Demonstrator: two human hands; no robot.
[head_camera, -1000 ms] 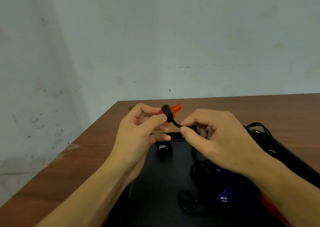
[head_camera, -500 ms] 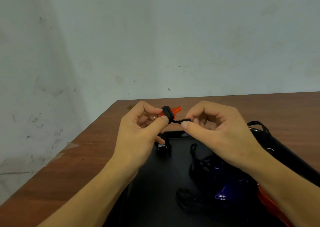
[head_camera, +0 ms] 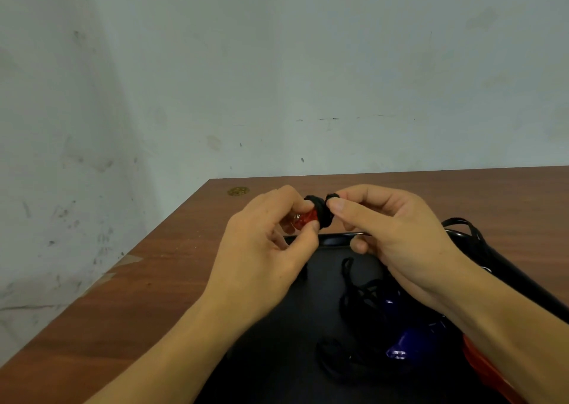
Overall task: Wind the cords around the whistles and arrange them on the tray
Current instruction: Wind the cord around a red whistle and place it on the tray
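My left hand [head_camera: 264, 249] pinches a red whistle [head_camera: 304, 219] above the far end of the black tray [head_camera: 277, 357]. A black cord [head_camera: 321, 213] is wound in a thick band round the whistle. My right hand [head_camera: 397, 234] pinches the short free end of that cord [head_camera: 332, 196] right beside the wound band. On the tray lies a blue whistle [head_camera: 403, 345] amid tangled black cords [head_camera: 360, 296]. A red-orange object [head_camera: 483, 369] shows at the tray's near right, partly hidden by my right forearm.
The tray sits on a brown wooden table [head_camera: 154, 280] pushed against a pale wall. A loop of black cord [head_camera: 462, 228] hangs over the tray's right rim. A small brass disc [head_camera: 238, 191] is set in the table's far left corner.
The free cord end has grown shorter as more of it went round the red whistle. Both hands moved closer together, and the whistle turned so its red body faces me.
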